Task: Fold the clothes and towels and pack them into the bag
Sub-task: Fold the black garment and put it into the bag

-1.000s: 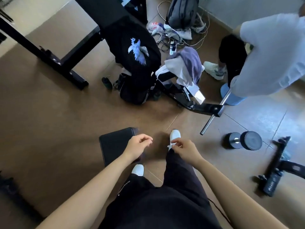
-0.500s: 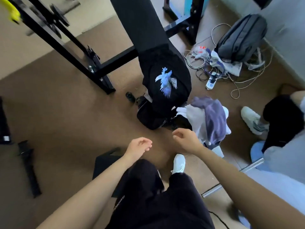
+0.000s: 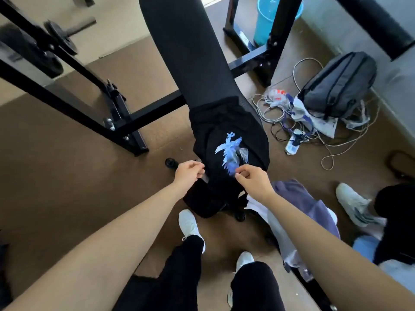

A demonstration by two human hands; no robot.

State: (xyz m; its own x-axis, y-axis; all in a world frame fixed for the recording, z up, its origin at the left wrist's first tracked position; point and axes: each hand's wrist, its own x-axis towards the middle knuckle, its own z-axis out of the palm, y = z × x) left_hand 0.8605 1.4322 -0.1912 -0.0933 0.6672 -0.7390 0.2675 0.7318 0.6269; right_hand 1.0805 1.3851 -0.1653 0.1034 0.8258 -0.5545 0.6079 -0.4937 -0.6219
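Note:
A black T-shirt with a blue bird print hangs over the near end of a black padded bench. My right hand pinches the fabric just below the print. At the shirt's left edge my left hand has its fingers curled; whether it holds cloth is unclear. A heap of purple and white clothes lies to the right of my right forearm. A grey backpack leans against the wall at the back right. A dark bulky shape sits under the hanging shirt.
Black rack frames cross the brown floor to the left and behind. Tangled cables and a power strip lie by the backpack. A blue bucket stands at the back. Another person's white shoe is at the right. My own white shoes are below.
I have stepped forward toward the bench, and both hands rose from near my legs to the black T-shirt. The view tilted up, and the dumbbell dropped out of sight.

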